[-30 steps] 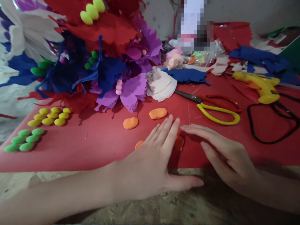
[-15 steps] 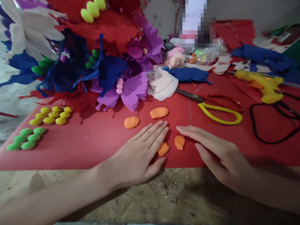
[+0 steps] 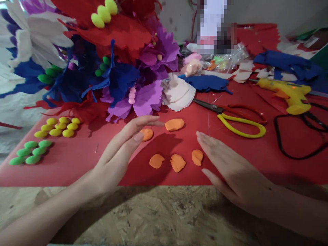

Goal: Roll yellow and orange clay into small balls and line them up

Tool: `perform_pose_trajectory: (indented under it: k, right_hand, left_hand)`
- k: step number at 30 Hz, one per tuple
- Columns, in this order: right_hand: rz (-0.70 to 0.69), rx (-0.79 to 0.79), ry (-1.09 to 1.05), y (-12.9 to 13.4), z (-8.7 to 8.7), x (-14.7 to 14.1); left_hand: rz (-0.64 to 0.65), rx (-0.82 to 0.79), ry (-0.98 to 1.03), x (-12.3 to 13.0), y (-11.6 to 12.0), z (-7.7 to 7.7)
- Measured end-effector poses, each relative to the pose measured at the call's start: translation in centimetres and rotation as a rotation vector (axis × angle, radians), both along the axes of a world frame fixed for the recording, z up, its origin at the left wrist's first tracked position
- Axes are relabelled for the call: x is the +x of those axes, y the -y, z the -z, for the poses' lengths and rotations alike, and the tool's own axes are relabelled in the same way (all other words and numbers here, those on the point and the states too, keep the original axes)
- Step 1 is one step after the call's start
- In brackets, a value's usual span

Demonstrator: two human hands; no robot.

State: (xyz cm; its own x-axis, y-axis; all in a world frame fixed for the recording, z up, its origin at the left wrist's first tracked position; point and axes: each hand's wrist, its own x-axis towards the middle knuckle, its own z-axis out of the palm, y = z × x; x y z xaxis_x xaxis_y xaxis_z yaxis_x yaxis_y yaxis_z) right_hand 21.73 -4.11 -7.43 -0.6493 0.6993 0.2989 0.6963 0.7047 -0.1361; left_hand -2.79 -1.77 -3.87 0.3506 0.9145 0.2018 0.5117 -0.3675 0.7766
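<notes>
Several flattened lumps of orange modelling clay lie on the red sheet (image 3: 143, 176). A ragged clay lump (image 3: 178, 162) is in the front middle, with a rounder clay lump (image 3: 156, 161) to its left. My left hand (image 3: 123, 150) is open above the sheet, palm turned inward, partly hiding another clay lump (image 3: 147, 134). An oval clay lump (image 3: 174, 124) lies just beyond its fingertips. My right hand (image 3: 230, 167) is open too, fingers stretched out and thumb apart, close to the right of a small clay lump (image 3: 197, 157). Neither hand holds anything.
Rows of yellow ovals (image 3: 55, 132) and green ovals (image 3: 32, 159) lie at left. Paper butterflies (image 3: 115, 30) crowd the back left. Scissors (image 3: 241, 126) with red and yellow handles and a yellow glue gun (image 3: 292, 94) with a black cord lie at right.
My left hand has lifted and moved left, uncovering the clay lumps in front, and turned on its edge. My right hand has shifted slightly, its thumb lower.
</notes>
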Motion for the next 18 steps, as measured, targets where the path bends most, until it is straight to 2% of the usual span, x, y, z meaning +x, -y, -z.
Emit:
perform_pose_trajectory:
  k: [3,6,9,14,16,18]
  right_hand:
    - [-0.015,0.022,0.049,0.1,0.1,-0.1]
    - [-0.048,0.051,0.1,0.1,0.1,0.0]
    - [-0.147,0.081,0.145,0.1,0.3,0.0]
    - [-0.199,0.059,0.164,0.0,0.2,0.3]
    - [-0.172,0.01,0.067,0.1,-0.1,0.5]
    - [-0.088,-0.056,-0.065,0.1,-0.4,0.7]
  left_hand:
    - [0.054,0.154,-0.149,-0.1,-0.2,-0.4]
    - [0.21,0.314,-0.422,-0.3,-0.4,-0.7]
    - [0.347,0.401,-0.619,-0.4,-0.5,-0.5]
    - [0.42,0.342,-0.67,-0.6,-0.6,-0.1]
    - [0.428,0.3,-0.673,-0.8,-0.7,-0.1]
    - [0.452,0.259,-0.672,-1.0,-0.8,-0.2]
